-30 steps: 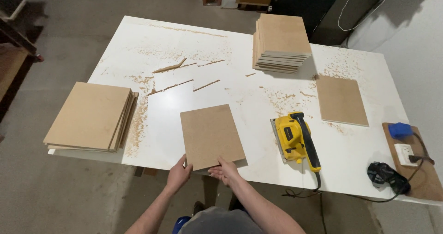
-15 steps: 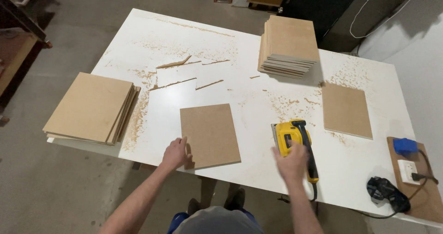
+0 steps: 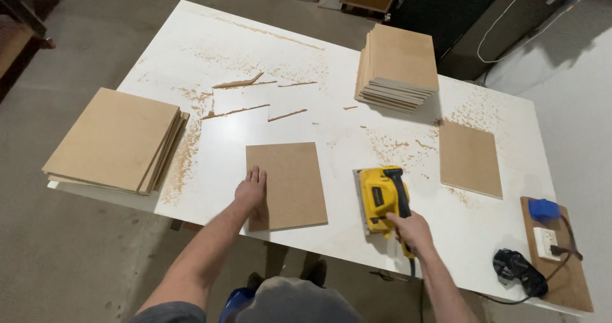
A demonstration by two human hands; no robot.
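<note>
Since a second ago, when both hands sat at the near edge of the brown board [image 3: 286, 185], my right hand [image 3: 410, 229] has crossed over to the yellow sander [image 3: 380, 196], while my left hand [image 3: 250, 190] has settled on the board itself. Left fingers [image 3: 257, 176] lie flat and slightly spread, palm down on the board's left edge, pressing rather than gripping. Right fingers are curled together around the sander's black rear handle, clamped on it. The sander rests on the white table [image 3: 306, 116] just beside the board's right edge, close to the table's near side, and its cord drops over that edge below my wrist.

The board lies flat near the middle of the near side. To its left, well apart, a stack of similar boards [image 3: 115, 139] overhangs the table's left corner, with a band of sawdust [image 3: 183, 160] beside it. At the far side stands a taller stack of boards [image 3: 398, 67], and between it and my board lie thin offcut strips [image 3: 237, 111]. A single board [image 3: 469, 158] lies flat to the right of the sander. At the right end a wooden plate with a socket [image 3: 552, 246] carries a blue block [image 3: 544, 209], and a coiled black cable [image 3: 519, 271] lies next to it.
</note>
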